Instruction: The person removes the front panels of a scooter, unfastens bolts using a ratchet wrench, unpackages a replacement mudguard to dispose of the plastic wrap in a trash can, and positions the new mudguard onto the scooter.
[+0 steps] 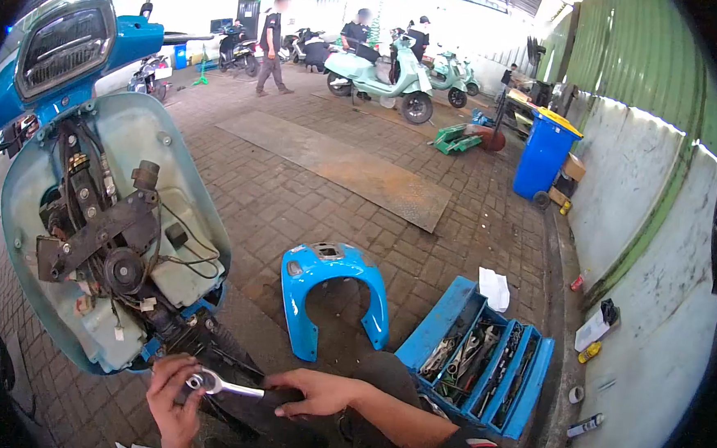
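A ratchet wrench (233, 388) with a shiny metal head lies between my two hands, low in the view. My left hand (170, 405) has its fingers closed around the ratchet's head end; a socket, if fitted, is hidden by the fingers. The dark handle end is gripped by my right hand (319, 394). Just above my left hand stands the scooter's opened front (197, 239), its frame, horn and wiring exposed inside a pale green leg shield. A glossy blue scooter panel (310, 283) shaped like an arch rests on the bricks ahead.
An open blue toolbox (444, 303) full of wrenches stands to the right. Farther off are a blue wheeled bin (543, 157), a green toolbox (455, 140) and a steel plate (337, 169) on the floor. Several people and a mint scooter (380, 79) are at the back.
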`<state>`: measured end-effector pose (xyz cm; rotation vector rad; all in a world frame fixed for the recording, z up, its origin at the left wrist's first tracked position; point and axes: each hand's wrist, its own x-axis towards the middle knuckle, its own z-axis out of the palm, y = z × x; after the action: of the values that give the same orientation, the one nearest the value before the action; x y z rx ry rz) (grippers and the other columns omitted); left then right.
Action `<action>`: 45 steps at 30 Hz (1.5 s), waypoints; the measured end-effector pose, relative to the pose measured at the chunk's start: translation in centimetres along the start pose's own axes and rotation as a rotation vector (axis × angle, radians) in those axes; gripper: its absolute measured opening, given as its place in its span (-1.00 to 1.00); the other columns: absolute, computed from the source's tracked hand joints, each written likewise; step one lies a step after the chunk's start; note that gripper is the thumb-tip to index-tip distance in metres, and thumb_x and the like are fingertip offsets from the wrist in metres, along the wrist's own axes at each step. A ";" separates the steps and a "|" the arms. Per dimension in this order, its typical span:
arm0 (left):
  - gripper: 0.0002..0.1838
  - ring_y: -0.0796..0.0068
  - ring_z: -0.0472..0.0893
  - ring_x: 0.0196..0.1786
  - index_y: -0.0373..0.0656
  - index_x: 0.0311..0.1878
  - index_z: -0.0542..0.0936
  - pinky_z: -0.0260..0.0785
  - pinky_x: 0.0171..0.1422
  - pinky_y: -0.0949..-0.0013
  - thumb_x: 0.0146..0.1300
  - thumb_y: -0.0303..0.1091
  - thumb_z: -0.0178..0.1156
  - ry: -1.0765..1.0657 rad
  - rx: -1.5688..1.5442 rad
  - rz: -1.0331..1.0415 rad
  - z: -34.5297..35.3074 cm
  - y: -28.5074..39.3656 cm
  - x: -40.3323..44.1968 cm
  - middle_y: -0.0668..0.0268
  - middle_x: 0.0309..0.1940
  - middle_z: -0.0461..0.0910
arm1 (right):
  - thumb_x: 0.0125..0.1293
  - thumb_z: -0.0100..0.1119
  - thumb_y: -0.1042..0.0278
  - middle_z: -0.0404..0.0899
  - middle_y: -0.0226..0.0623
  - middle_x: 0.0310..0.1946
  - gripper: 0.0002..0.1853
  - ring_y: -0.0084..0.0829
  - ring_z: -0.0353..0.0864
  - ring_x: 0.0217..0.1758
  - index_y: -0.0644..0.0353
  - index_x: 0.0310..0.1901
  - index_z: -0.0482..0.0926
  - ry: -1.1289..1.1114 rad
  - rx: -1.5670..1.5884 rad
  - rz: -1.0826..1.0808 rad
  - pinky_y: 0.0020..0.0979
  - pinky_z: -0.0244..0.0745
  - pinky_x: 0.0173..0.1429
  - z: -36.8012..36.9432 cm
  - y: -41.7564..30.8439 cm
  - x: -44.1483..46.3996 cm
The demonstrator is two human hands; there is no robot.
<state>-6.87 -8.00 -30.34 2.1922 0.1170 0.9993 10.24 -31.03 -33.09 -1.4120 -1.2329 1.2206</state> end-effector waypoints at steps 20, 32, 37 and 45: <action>-0.61 0.10 0.70 0.06 -0.19 -0.09 0.80 0.53 0.19 0.11 -0.07 -0.40 0.55 -0.194 -0.001 0.131 2.0 1.4 -0.1 0.22 -0.03 0.77 | 0.57 0.24 0.27 0.65 -0.25 -0.15 -0.55 -0.54 0.59 -0.40 0.30 0.31 0.37 0.101 0.724 0.027 -0.49 0.46 -0.49 2.2 3.1 1.8; -0.63 0.11 0.68 0.17 -0.23 0.04 0.78 0.49 0.30 0.13 0.12 -0.45 0.49 -0.029 -0.022 -0.083 -3.5 -1.6 1.2 0.17 0.10 0.74 | 0.54 0.30 0.23 0.57 -0.40 -0.35 -0.35 -0.61 0.50 -0.43 0.31 0.51 0.29 0.027 0.442 0.281 -0.47 0.40 -0.37 0.4 -1.1 -1.4; -0.71 0.13 0.69 0.14 -0.23 0.06 0.76 0.52 0.24 0.18 0.28 -0.44 0.42 0.090 0.162 -0.009 -2.8 -2.1 1.7 0.16 0.08 0.73 | 0.45 0.37 0.38 0.73 -0.13 -0.11 -0.48 -0.38 0.70 -0.17 0.38 0.36 0.49 0.338 -0.007 0.241 -0.40 0.58 -0.04 0.7 -2.8 -0.3; -0.84 0.06 0.74 -0.09 -0.22 -0.18 0.75 0.58 0.01 0.15 0.28 -0.33 0.42 0.141 0.316 -0.325 -3.0 -3.6 0.6 0.19 -0.17 0.74 | 0.30 0.31 0.54 0.58 0.07 -0.26 -0.35 0.09 0.67 -0.27 0.00 0.45 0.54 0.785 -0.883 -0.098 -0.03 0.57 -0.17 3.0 -6.8 1.6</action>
<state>-7.76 -3.42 -30.90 2.2787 0.7167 0.9986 6.44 -28.53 -27.01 -2.1203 -1.2535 -0.0771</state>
